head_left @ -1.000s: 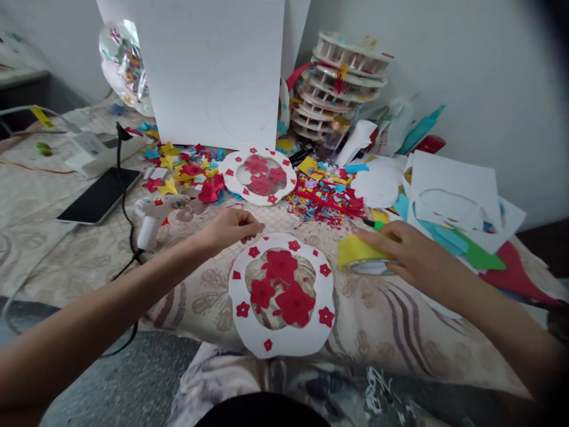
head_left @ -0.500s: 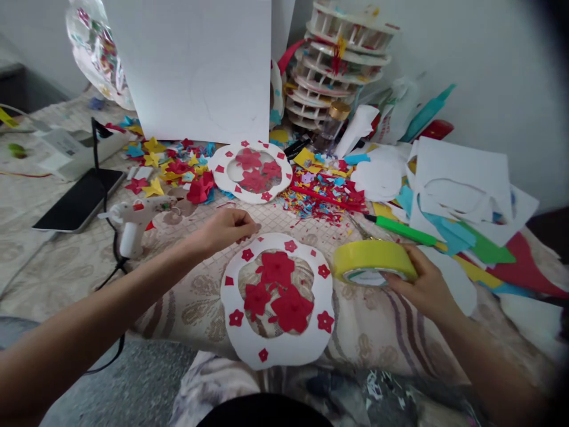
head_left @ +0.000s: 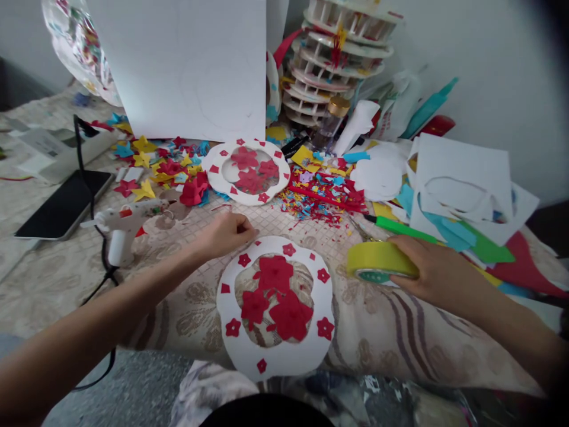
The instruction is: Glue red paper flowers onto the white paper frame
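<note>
A thick roll of yellow tape [head_left: 383, 260] is gripped at its right side by my right hand [head_left: 420, 267], just above the table. My left hand [head_left: 229, 235] is closed, its fingertips curled by the upper left edge of a white scalloped paper frame [head_left: 231, 350]; what they hold, if anything, is too small to make out. Inside that frame's clear middle are large red paper flowers [head_left: 291, 314], and small red flowers and squares dot its rim. A pair of scissors [head_left: 359, 228] lies behind the tape, partly hidden by it.
A second decorated frame [head_left: 282, 157] lies farther back, between piles of paper stars [head_left: 144, 160] and coloured scraps [head_left: 317, 198]. At left are a glue gun [head_left: 122, 228] with a black cord and a phone [head_left: 62, 204]. White paper sheets [head_left: 480, 160] and a green cutter [head_left: 402, 228] lie at right.
My right hand and the tape roll have shifted a little to the right, and the roll has tilted. My left hand stays closed near the frame. The view has moved slightly.
</note>
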A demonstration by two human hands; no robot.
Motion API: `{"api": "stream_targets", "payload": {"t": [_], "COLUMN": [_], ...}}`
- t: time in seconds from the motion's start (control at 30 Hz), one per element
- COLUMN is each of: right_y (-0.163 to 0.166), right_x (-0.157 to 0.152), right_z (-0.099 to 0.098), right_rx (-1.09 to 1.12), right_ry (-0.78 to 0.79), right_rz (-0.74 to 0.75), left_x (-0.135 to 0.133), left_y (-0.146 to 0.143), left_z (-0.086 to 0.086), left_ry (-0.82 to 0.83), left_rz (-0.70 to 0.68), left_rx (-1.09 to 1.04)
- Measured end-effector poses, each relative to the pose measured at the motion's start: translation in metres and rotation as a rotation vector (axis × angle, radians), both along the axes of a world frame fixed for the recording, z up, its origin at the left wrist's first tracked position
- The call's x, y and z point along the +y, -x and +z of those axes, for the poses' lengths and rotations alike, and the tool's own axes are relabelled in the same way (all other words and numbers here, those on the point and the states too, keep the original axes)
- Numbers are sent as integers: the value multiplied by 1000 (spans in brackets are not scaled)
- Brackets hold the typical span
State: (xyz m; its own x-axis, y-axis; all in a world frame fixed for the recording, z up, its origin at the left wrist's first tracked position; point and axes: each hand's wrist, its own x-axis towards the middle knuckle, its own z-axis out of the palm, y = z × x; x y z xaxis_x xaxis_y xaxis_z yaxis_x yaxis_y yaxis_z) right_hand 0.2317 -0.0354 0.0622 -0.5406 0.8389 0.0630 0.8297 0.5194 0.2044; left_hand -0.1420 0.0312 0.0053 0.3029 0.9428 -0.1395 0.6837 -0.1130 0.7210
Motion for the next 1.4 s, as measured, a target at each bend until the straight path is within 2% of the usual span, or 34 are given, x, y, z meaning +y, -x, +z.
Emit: {"api": "stream_targets", "payload": {"t": [0.17, 0.4, 0.83, 1.4], "right_y": [10, 19, 31, 50], "right_x": [4, 9, 14, 16], "right_z": [8, 13, 17, 21], "right_rx": [-110, -165, -205, -312], "right_ry": [100, 121, 73, 189], "right_rz": [-20, 0, 121, 99], "left_x": [-5, -7, -8, -10], "left_y": [-3, -5, -6, -5], "left_z": [7, 7, 5, 0], "left_ry": [-27, -5, -35, -57], "left_rz": [-11, -6, 18, -9], "left_rx": [95, 69, 118, 180]}}
